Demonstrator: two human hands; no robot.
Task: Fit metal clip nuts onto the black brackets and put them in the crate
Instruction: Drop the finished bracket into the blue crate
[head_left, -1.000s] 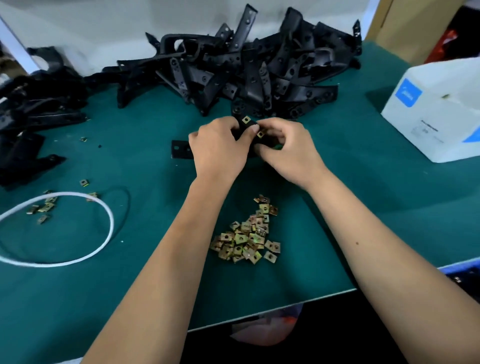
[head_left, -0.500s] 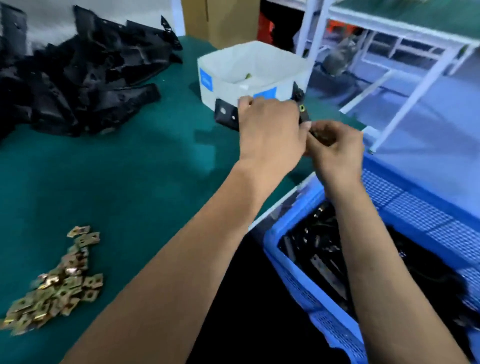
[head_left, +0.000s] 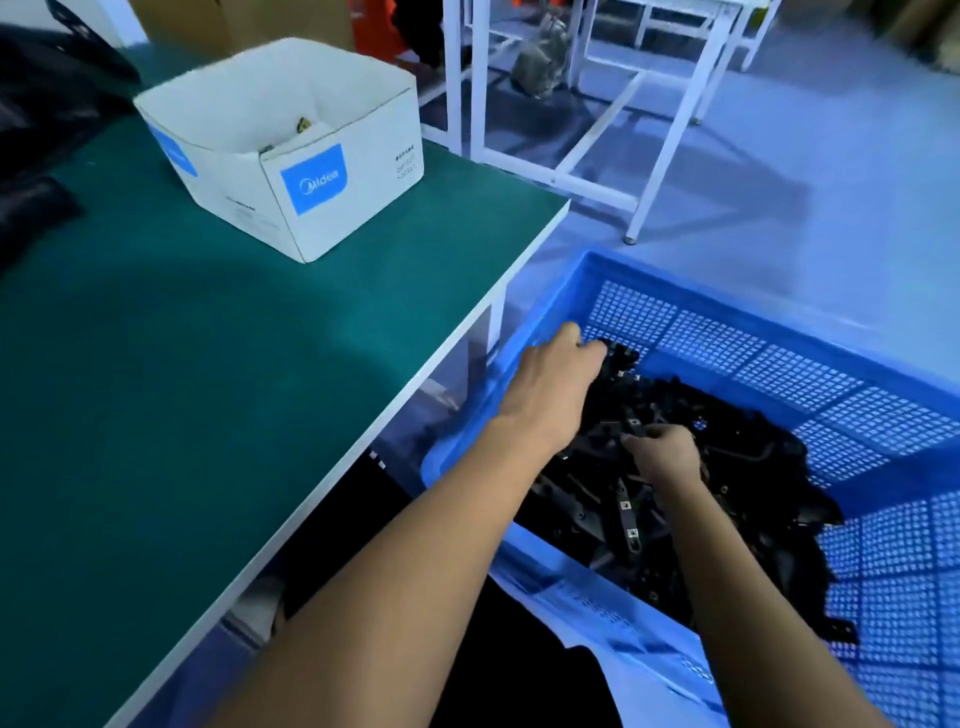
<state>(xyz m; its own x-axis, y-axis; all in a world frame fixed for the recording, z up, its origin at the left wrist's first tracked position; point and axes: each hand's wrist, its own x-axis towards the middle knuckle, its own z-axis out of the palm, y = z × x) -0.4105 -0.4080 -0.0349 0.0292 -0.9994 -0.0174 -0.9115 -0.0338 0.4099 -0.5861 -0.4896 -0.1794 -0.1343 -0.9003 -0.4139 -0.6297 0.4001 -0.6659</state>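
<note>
Both my hands are down inside the blue mesh crate (head_left: 769, 332), which stands on the floor to the right of the table. My left hand (head_left: 550, 387) grips one end of a black bracket (head_left: 621, 356) near the crate's far left wall. My right hand (head_left: 665, 453) is curled round the bracket's other end, just above a pile of finished black brackets (head_left: 737, 467) that lie in the crate. Small metal clip nuts show on some of those brackets. The held bracket is mostly hidden by my hands.
The green table (head_left: 208, 374) lies to the left, with a white open cardboard box (head_left: 311, 197) near its far right corner. Loose black brackets (head_left: 36, 114) are piled at the table's far left. A white metal table frame (head_left: 571, 171) stands on the floor beyond.
My view swung right from the table to the crate. Both hands carried the bracket from above the table edge down into the crate. The loose clip nuts are out of view.
</note>
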